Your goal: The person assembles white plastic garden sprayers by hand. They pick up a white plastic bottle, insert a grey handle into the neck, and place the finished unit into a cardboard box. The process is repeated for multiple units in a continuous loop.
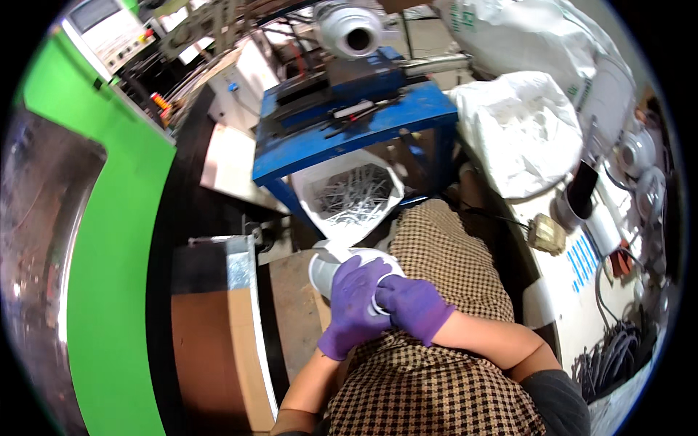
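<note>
Both my hands wear purple gloves and grip one white plastic part (327,267), rounded and hollow, held over my lap. My left hand (351,304) wraps its near side from above. My right hand (413,307) closes on its right edge, touching the left hand. I sit in checked brown trousers (443,247). Most of the white part is hidden under my fingers.
A blue metal machine table (349,127) stands ahead, with a white bag of thin white scraps (355,195) under it. Large white sacks (520,134) lie at the right. A green machine housing (120,240) curves along the left. A cardboard box (214,327) sits by my left knee.
</note>
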The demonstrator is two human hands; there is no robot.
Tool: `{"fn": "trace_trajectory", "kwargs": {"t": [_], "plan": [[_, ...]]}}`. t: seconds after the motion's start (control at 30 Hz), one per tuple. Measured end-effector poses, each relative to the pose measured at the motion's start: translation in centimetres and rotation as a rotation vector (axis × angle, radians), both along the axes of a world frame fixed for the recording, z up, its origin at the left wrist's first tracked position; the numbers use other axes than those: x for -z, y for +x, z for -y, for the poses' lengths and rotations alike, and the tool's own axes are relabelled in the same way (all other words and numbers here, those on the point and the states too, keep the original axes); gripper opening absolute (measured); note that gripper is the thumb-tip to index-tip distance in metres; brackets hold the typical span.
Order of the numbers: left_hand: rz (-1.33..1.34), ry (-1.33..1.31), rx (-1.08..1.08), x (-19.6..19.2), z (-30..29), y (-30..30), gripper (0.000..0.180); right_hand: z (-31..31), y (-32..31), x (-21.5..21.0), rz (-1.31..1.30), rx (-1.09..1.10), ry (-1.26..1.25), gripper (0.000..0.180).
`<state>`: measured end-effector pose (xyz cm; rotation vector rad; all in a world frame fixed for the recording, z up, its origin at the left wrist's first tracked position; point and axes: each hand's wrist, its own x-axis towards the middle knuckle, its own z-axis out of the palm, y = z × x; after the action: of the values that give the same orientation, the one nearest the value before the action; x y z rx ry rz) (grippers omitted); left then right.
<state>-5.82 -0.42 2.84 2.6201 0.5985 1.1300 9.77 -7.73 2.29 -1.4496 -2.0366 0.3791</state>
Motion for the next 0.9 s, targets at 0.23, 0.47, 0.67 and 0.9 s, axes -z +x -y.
{"fn": "trace_trajectory", "kwargs": {"t": [0.23, 0.47, 0.67, 0.9], "plan": [[-0.153, 0.028, -0.135, 3.2, 1.1, 1.7, 0.089, 1.0, 2.4, 3.1, 0.008, -0.173, -0.23, 0.018], [-0.352, 0.309, 0.078, 0.0, 1.3, 2.3, 0.059, 7.7, 8.2, 1.6, -0.648, 0.024, 0.175, 0.027], [-0.404, 0.608, 0.422, 1.9, 2.7, 2.2, 0.042, 21.8, 23.0, 5.7, -0.09, 1.212, 0.395, 0.034], [-0.366, 0.639, 0.734, 3.8, 0.9, 9.7, 0.046, 25.3, 26.9, 9.0, -0.106, 1.496, 0.048, 0.024]]}}
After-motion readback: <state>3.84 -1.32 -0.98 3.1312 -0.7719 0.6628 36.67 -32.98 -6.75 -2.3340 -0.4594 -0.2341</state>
